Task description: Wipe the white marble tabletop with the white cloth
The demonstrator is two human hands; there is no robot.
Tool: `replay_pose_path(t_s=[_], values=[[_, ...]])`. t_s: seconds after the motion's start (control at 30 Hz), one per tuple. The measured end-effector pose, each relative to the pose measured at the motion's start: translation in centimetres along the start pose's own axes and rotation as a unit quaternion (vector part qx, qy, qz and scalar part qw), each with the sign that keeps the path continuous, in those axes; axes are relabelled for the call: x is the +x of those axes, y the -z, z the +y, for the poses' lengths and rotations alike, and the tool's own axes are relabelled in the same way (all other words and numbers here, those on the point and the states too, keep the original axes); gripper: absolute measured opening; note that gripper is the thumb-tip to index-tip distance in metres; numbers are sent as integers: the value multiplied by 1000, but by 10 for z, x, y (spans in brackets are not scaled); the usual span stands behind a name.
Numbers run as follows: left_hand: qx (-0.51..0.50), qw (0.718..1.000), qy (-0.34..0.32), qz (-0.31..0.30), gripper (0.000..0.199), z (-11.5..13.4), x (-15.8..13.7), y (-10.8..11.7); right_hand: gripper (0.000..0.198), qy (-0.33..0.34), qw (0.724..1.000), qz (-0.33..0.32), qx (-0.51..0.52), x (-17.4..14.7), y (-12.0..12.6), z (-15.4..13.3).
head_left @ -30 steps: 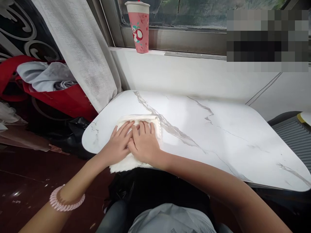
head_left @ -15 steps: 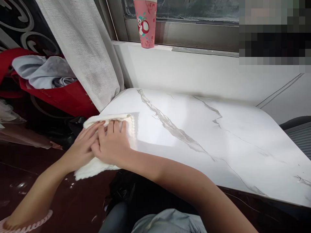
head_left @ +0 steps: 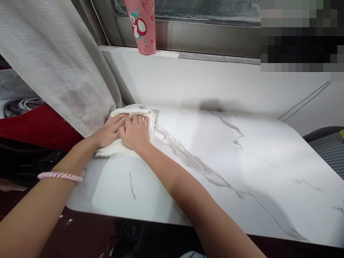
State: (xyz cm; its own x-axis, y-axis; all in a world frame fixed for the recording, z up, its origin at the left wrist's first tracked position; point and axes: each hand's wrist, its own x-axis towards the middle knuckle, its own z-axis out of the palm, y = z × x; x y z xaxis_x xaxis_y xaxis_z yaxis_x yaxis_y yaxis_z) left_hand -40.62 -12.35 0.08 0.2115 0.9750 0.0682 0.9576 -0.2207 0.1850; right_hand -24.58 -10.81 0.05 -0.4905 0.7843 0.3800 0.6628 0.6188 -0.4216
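Cloth: cream, fuzzy-edged cloth (head_left: 115, 147) lies on the back left part of a white table (head_left: 215, 157) with grey marble-like veins. Far edge of the cloth is folded over; its right edge is scalloped. Its upper left corner sits right by the grey curtain (head_left: 67, 71); cannot tell whether the two touch

Left hand (head_left: 109, 132): palm down on the cloth, fingers stretched toward the far right, not closed around anything. A pink coiled bracelet (head_left: 60, 176) circles the left forearm

Right hand (head_left: 136, 134): also palm down on the cloth, fingers pointing away from the body and slightly bent, thumb side overlapping the fingers of the left hand. Palm contact is hidden; no clenching seen

Surroundings: behind the table, a white wall (head_left: 188, 84) rises to a window sill (head_left: 172, 54). A pink cup (head_left: 144, 32) with a cartoon print stands upright on the sill, its top cut off by the upper border of the view. Window (head_left: 209, 10) behind and to the right of the cup. Left of the table, partly behind the curtain, red fabric (head_left: 40, 129) with grey cloth items (head_left: 24, 105) above it. Dark red floor (head_left: 80, 233) shows below the table's front edge
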Motion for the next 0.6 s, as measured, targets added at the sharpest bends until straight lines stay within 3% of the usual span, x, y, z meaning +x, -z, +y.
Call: replay_pose_path(t_s=[0.27,0.6], values=[[10,1000,-7,18,57,6,77,-6,41,-36,999,23,-11,47,0,51],[-3,1000,0,30,60,5,119,-15,40,-52,998,23,-19,71,5,78]])
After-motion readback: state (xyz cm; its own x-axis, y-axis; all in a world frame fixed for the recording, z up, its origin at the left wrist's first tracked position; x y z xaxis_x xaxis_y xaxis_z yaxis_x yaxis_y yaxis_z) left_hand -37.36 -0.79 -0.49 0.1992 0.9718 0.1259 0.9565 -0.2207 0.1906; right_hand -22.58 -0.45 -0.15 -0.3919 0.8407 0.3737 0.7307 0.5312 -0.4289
